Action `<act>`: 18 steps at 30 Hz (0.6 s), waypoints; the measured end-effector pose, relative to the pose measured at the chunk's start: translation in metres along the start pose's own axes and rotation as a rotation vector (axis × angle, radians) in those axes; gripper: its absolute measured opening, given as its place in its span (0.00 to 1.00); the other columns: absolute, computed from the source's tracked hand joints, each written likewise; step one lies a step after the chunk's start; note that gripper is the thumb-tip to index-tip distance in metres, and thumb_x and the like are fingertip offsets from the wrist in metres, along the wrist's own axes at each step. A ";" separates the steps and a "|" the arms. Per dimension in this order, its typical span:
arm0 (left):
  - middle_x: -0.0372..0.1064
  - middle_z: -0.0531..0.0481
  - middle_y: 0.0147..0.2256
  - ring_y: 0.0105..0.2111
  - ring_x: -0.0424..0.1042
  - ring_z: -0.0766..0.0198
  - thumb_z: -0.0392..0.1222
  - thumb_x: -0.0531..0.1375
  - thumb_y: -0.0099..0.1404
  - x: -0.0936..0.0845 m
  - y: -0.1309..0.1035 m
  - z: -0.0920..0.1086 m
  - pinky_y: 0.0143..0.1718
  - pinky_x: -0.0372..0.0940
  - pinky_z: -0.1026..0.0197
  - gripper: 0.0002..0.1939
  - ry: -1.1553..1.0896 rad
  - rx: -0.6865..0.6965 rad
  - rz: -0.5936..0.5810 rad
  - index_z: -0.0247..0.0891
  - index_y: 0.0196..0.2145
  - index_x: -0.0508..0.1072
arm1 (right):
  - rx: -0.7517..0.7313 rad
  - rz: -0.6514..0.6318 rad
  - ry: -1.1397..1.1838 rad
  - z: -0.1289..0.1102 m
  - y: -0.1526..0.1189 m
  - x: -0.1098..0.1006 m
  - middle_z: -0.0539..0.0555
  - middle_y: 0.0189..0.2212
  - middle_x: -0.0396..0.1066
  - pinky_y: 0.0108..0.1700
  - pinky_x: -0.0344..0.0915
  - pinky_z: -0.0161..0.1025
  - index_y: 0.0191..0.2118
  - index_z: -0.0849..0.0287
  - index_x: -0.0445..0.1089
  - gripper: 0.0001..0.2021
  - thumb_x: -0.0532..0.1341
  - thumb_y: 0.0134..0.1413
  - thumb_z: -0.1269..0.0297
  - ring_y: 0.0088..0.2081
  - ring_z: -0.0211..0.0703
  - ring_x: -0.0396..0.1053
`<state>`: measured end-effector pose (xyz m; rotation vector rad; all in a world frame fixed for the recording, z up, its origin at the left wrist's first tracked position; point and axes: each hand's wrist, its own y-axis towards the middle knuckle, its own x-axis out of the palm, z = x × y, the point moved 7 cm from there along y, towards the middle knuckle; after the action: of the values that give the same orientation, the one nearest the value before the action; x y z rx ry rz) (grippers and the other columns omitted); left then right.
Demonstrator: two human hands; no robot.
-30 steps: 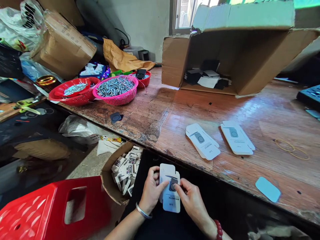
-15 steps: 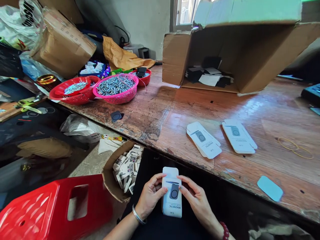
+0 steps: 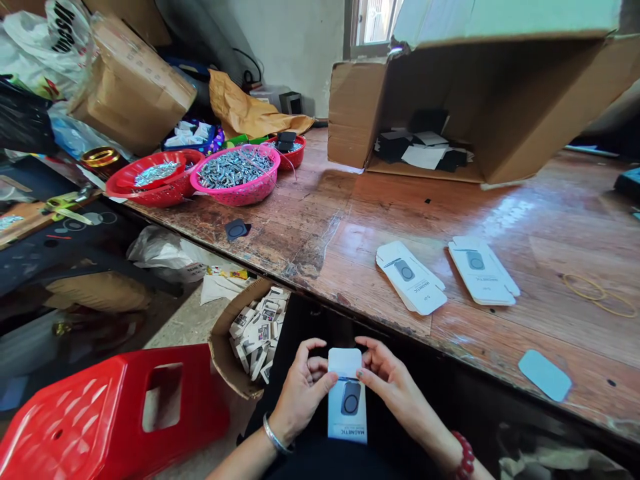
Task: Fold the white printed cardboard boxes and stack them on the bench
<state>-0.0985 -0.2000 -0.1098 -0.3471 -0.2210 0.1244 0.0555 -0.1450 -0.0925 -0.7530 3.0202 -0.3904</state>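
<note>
A white printed carton marked MAGNETIC, with a dark ring picture, lies over my lap below the table edge. My left hand grips its left edge near the top, thumb on the printed face. On the right edge, my right hand pinches it with the thumb in front and the index finger raised past the top flap. Two stacks of similar flat cartons, one stack nearer and another stack to its right, lie on the table.
Pink basket and red basket of metal parts stand at the back left. An open cardboard box lies behind. A red stool and a box of small cartons are at lower left.
Both hands have shifted up along the carton toward its top flap, and their index fingers now reach up beside it. The carton sits slightly lower in view.
</note>
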 end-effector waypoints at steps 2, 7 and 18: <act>0.75 0.51 0.32 0.33 0.74 0.62 0.50 0.69 0.54 0.004 0.001 0.000 0.38 0.66 0.61 0.26 -0.017 -0.012 -0.042 0.40 0.48 0.69 | 0.014 -0.060 -0.018 -0.001 0.002 0.000 0.51 0.29 0.71 0.36 0.67 0.38 0.41 0.58 0.74 0.15 0.65 0.53 0.53 0.31 0.42 0.69; 0.75 0.44 0.38 0.40 0.75 0.57 0.50 0.67 0.57 0.004 -0.001 0.012 0.41 0.68 0.59 0.13 0.140 0.132 -0.070 0.36 0.32 0.77 | -0.154 -0.057 -0.214 -0.013 -0.003 -0.007 0.58 0.40 0.72 0.42 0.69 0.40 0.32 0.58 0.78 0.12 0.62 0.57 0.57 0.41 0.47 0.72; 0.78 0.47 0.31 0.32 0.76 0.60 0.41 0.66 0.60 0.015 -0.008 0.049 0.36 0.67 0.62 0.05 0.570 0.274 -0.046 0.39 0.34 0.81 | -0.181 -0.148 -0.348 -0.039 -0.012 0.004 0.55 0.34 0.75 0.41 0.67 0.37 0.31 0.59 0.75 0.07 0.63 0.58 0.64 0.36 0.43 0.73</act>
<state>-0.0948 -0.1893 -0.0586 -0.0945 0.3503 0.0063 0.0549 -0.1475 -0.0521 -0.9460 2.7048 0.0172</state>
